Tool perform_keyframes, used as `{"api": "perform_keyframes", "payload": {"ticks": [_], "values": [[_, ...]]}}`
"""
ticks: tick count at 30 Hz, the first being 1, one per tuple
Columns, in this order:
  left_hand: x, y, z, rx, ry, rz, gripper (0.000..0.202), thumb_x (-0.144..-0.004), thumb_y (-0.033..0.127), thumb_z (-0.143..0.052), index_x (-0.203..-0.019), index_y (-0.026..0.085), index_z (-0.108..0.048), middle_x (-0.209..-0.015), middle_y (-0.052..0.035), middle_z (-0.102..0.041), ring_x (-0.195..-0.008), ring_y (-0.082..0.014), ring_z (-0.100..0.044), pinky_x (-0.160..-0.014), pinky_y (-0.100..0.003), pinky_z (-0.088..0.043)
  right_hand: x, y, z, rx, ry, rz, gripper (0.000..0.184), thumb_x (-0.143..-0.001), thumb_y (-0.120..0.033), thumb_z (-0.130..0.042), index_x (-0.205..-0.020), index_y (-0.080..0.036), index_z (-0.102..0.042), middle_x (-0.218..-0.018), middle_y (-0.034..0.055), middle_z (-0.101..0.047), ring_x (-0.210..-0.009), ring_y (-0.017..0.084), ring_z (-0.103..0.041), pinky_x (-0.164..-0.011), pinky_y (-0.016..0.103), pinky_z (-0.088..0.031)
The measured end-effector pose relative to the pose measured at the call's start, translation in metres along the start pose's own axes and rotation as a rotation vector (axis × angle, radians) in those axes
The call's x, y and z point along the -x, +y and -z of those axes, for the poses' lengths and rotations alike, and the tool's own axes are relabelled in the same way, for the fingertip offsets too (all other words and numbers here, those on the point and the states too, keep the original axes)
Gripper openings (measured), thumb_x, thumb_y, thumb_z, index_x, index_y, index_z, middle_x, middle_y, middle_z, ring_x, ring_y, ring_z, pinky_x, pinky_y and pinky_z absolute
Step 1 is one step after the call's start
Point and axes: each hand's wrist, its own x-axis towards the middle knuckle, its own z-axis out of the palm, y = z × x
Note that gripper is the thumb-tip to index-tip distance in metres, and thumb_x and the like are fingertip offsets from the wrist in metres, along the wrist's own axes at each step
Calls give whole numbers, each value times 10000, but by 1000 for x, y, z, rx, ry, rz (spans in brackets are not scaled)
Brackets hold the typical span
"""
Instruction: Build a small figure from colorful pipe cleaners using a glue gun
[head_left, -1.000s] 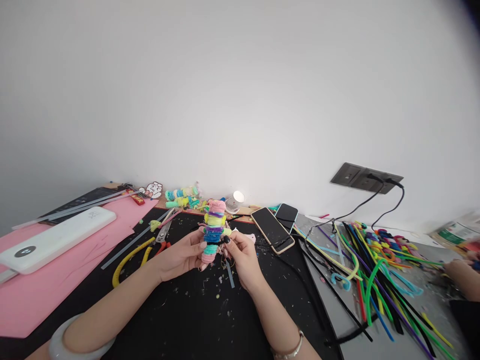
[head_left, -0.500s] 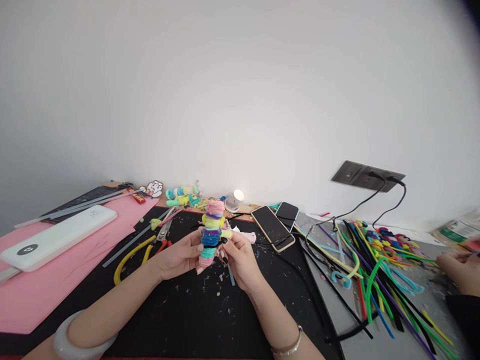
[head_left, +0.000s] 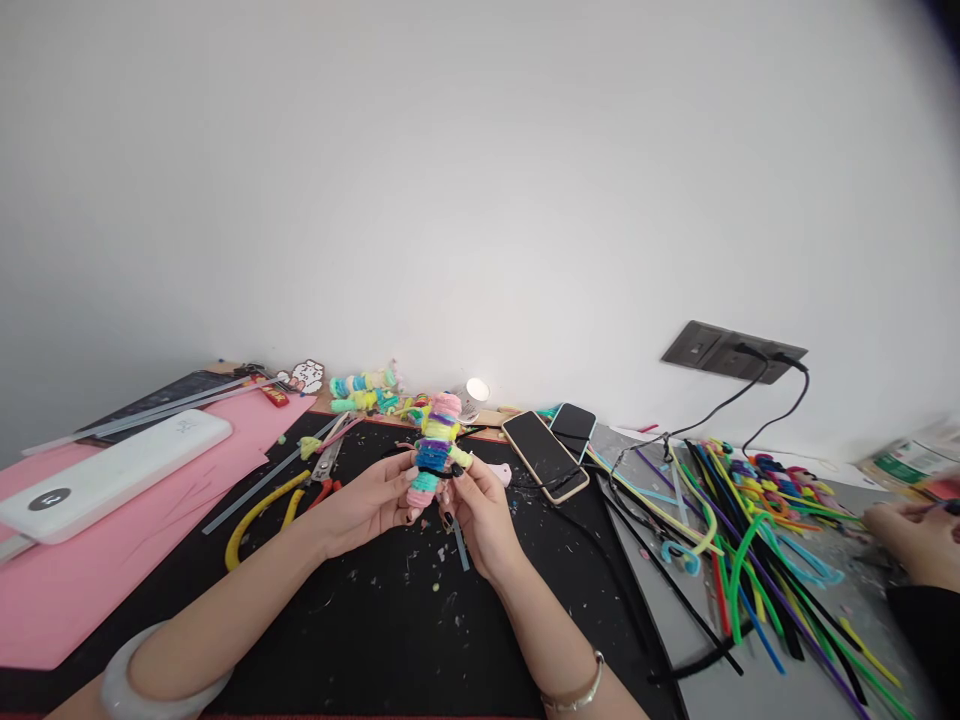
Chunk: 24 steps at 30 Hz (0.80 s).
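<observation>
Both my hands hold a small figure [head_left: 436,443] made of stacked pipe-cleaner coils in pink, yellow, purple, blue and teal. It is upright and leans slightly to the right above the black mat [head_left: 390,620]. My left hand [head_left: 367,505] grips its lower part from the left. My right hand [head_left: 474,512] pinches its lower middle from the right, where a black strand crosses the figure.
Yellow-handled pliers [head_left: 259,515], a white power bank [head_left: 105,478] on pink paper [head_left: 67,580], two phones [head_left: 546,455], more coil figures [head_left: 365,391] by the wall. A heap of coloured pipe cleaners [head_left: 750,540] lies at right, where another person's hand [head_left: 907,535] works. Cables run to a wall socket [head_left: 731,352].
The figure has turned and tipped a little to the right in my fingers. The other person's hand at the right edge has shifted slightly.
</observation>
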Motion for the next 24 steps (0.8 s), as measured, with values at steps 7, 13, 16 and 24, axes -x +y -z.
{"api": "perform_keyframes", "payload": {"ticks": [7, 13, 16, 24], "values": [[0, 0, 2, 67, 5, 0, 238, -824, 307, -747, -973, 188, -605, -791, -8, -606, -655, -93, -561, -641, -240, -441, 0, -2, -2, 33, 24, 18, 305, -762, -457, -729, -895, -197, -642, -630, -34, -541, -503, 94, -419, -479, 223, -370], [0, 1, 3, 58, -5, -15, 298, -820, 340, -746, -1036, 204, -593, -819, -12, -624, -711, -114, -580, -711, -271, -456, -2, 0, 2, 151, 73, 79, 282, -792, -447, -707, -795, -190, -592, -667, -22, -567, -518, 90, -430, -489, 221, -367], [0, 1, 1, -16, 11, -31, 378, -772, 290, -794, -1070, 202, -579, -800, 9, -604, -672, -94, -548, -655, -238, -428, -2, 2, 4, 208, 60, 108, 274, -811, -435, -697, -791, -187, -582, -626, -39, -527, -511, 88, -420, -480, 215, -346], [-1, 3, -5, -174, 131, -93, 276, -782, 247, -771, -979, 213, -581, -827, 37, -569, -689, -87, -540, -647, -230, -430, -3, 3, 6, 301, 35, 132, 236, -858, -412, -641, -840, -181, -594, -592, -57, -464, -494, 88, -393, -475, 225, -315]]}}
